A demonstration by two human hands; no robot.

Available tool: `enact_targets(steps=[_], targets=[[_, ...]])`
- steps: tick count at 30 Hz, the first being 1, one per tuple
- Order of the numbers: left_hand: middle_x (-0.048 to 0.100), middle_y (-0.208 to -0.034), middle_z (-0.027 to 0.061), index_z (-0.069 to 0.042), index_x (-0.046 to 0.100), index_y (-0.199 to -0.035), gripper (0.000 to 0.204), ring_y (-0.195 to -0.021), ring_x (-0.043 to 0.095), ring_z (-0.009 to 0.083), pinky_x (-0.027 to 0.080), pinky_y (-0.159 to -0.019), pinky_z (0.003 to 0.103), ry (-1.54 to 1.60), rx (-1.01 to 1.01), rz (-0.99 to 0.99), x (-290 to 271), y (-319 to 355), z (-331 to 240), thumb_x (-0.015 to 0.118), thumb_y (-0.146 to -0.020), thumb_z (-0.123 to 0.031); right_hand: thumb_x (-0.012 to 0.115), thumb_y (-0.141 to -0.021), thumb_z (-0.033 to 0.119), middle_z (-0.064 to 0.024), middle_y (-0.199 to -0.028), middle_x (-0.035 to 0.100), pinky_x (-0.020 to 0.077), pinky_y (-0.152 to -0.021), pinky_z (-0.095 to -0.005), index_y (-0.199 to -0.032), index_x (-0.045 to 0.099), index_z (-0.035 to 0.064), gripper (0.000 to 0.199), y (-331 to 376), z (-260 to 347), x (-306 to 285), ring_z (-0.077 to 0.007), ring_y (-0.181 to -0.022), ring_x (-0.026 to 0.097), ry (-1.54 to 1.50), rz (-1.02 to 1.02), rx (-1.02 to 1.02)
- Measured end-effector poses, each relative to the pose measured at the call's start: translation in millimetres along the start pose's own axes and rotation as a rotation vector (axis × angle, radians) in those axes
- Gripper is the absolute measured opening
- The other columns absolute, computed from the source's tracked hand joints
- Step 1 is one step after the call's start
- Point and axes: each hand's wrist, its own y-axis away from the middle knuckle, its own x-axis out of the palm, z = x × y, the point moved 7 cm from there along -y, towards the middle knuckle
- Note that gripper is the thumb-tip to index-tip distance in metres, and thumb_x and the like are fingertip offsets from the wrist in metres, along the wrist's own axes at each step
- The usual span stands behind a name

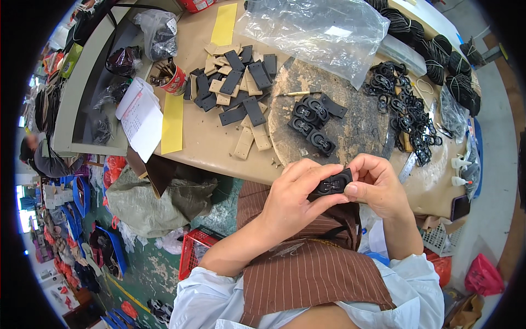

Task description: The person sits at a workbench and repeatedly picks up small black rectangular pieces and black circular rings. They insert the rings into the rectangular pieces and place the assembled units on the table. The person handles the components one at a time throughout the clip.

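Observation:
Just past the table's near edge, both hands hold a black strap piece with a buckle point(330, 186) in front of the apron. My left hand point(287, 192) grips its left end and sides between thumb and fingers. My right hand point(383, 189) is closed, thumb and forefinger pinching at the right end; what lies between those fingertips is partly hidden. Beyond the hands, several similar black buckle pieces point(312, 118) lie together on a worn round board point(361, 129). A thin tool with a yellowish handle point(298, 94) rests behind them.
Black and tan rectangular pieces point(235, 82) lie heaped at left. Loose black buckles point(405, 109) pile up at right, with small white bottles point(461, 163) nearer me. A clear plastic bag point(318, 30) covers the back. At far left are papers point(139, 118) and a red tin of tools point(174, 82).

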Motion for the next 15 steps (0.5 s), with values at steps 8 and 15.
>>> enact_targets(steps=[8,15], targets=[[0.058,-0.079,0.0072,0.000,0.061,-0.095,0.039,-0.068,0.056,0.0132,0.044,-0.059,0.023,0.195,0.006,-0.022,-0.3,6.2,-6.4,0.080,-0.061,-0.010,0.051,-0.090,0.016,0.0024,-0.071,0.042,0.0288,-0.055,-0.0209,-0.074,0.045,0.0047,0.021,3.2,10.0,20.8,-0.0048,-0.063,0.034,0.113,0.201,-0.273],[0.056,-0.075,0.0070,0.000,0.060,-0.093,0.035,-0.066,0.054,0.0148,0.045,-0.059,0.025,0.401,-0.133,-0.186,11.1,20.4,1.6,0.078,-0.064,-0.008,0.051,-0.089,0.016,-0.0007,-0.073,0.043,0.0303,-0.059,-0.0231,-0.073,0.043,0.0054,0.021,6.7,1.2,24.0,-0.0083,-0.066,0.036,0.033,0.150,-0.547]])
